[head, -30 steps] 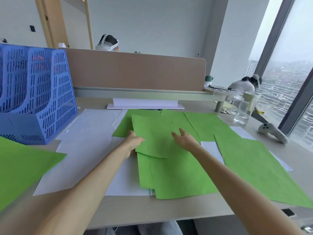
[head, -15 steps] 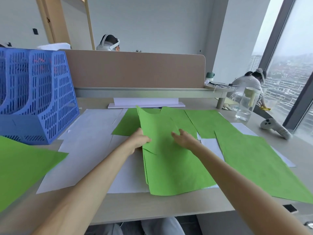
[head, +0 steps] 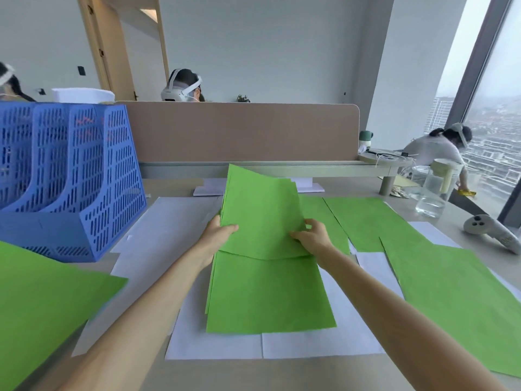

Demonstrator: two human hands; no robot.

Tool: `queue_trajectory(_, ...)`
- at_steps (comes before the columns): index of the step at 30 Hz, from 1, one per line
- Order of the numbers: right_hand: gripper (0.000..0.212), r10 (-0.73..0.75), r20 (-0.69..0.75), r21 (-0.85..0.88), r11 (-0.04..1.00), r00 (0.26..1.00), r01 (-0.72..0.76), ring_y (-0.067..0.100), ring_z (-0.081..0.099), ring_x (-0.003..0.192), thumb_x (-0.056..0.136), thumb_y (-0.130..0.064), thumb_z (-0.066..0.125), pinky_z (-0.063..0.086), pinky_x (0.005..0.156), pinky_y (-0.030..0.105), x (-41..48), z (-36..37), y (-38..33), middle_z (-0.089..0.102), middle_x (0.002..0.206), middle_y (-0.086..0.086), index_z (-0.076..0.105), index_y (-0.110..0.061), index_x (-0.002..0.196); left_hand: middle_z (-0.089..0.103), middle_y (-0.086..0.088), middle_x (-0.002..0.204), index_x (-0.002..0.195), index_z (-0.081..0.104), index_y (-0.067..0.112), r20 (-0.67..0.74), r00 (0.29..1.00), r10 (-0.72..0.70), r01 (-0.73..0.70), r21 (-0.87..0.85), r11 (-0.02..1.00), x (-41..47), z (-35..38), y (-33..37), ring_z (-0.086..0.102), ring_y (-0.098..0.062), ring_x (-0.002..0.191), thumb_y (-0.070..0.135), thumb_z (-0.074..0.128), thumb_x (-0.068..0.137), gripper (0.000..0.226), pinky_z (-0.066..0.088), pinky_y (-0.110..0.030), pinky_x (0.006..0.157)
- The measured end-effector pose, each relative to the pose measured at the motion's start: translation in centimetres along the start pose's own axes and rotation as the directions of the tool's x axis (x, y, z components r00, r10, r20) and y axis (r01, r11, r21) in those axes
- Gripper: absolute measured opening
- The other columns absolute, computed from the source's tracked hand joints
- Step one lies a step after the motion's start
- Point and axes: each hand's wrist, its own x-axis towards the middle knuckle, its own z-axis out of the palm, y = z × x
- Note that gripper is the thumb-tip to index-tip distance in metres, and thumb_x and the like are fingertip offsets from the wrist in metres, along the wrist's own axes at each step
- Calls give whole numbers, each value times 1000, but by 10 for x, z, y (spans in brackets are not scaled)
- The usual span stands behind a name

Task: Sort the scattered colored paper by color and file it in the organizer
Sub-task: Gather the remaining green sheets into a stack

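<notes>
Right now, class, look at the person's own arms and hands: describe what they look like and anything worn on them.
Both arms are bare: the left arm and right arm show no sleeve up to the picture's lower edge. The left hand and right hand wear no glove, and no watch, bracelet or ring shows on either.

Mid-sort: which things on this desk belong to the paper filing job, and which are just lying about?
Job: green stack, gripped by left hand and right hand; loose green sheets; white sheets; blue organizer.
Lying about: water jug; white controller; green-capped bottle.
</notes>
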Motion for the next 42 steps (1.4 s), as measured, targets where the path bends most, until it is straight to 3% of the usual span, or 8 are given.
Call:
queue_trajectory(9, 68, 59, -4, -78, 995, 998, -59, 27, 57, 113, 89, -8, 62, 50, 95, 37, 59, 26, -4, 48, 135, 15, 26, -6, 147, 25, -15, 153, 148, 10, 4, -72, 994, -77, 91, 217, 972, 45, -1, -3, 32, -28, 138, 24, 54, 95, 71, 29, -36, 109)
queue_trajectory(16, 69, 56, -9, -51, 997, 998, -56, 32, 59, 111, 88, -7, 59, 52, 93, 47, 81, 37, -12, 48, 136, 17, 24, -7, 148, 33, -12, 149, 145, 14, 8, -36, 996, -83, 90, 254, 963, 66, -3, -4, 39, -27, 131, 24, 50, 95, 64, 33, -36, 107)
queue_trajectory(22, 69, 35, -16, -99, 994, 999, -36, 31, 54, 118, 87, -7, 55, 48, 99, 49, 103, 48, -17, 43, 141, 15, 23, -10, 149, 55, -11, 118, 136, 24, 9, -52, 995, -90, 101, 266, 959, 89, -2, -5, 55, -25, 103, 20, 47, 90, 52, 47, -36, 90)
queue_trajectory(29, 67, 33, -5, -104, 994, 999, -33, 29, 36, 136, 91, -9, 55, 34, 111, 42, 140, 59, -14, 32, 151, 13, 22, -6, 150, 44, -11, 140, 143, 22, 12, -76, 995, -58, 81, 359, 930, 126, -4, 4, 48, -23, 112, 21, 46, 93, 56, 39, -30, 88)
queue_trajectory(36, 54, -118, -137, -161, 982, 983, 95, 25, 52, 119, 92, -12, 53, 45, 98, 36, 141, 41, -11, 48, 141, 12, 37, -9, 144, 37, -17, 142, 138, 33, 6, -92, 986, 141, -31, 723, 690, 139, 5, 15, 32, -32, 132, 23, 46, 92, 51, 36, -42, 102)
queue_trajectory(38, 47, -248, -209, -427, 893, 946, 139, 27, 51, 123, 95, -20, 49, 45, 99, 38, 134, 20, -6, 48, 141, 13, 43, -11, 140, 29, -14, 147, 142, 28, 7, -23, 986, 166, -86, 779, 621, 132, 18, 19, 26, -30, 136, 26, 45, 94, 55, 34, -44, 104)
queue_trajectory(40, 49, -305, -200, -749, 660, 931, 55, 32, 36, 135, 97, -35, 42, 37, 106, 45, 128, -9, 4, 38, 148, 16, 41, -14, 141, 26, -13, 151, 145, 24, 6, 15, 991, 136, -92, 805, 586, 127, 29, 18, 25, -30, 138, 30, 44, 95, 59, 33, -45, 107)
queue_trajectory(42, 63, -171, -197, -880, 465, 965, -97, 39, 10, 146, 96, -51, 36, 16, 114, 55, 123, -39, 18, 17, 157, 22, 29, -15, 147, 20, -15, 154, 148, 18, 6, 1, 998, 69, -40, 821, 570, 125, 30, 13, 23, -33, 140, 35, 43, 96, 65, 29, -48, 112)
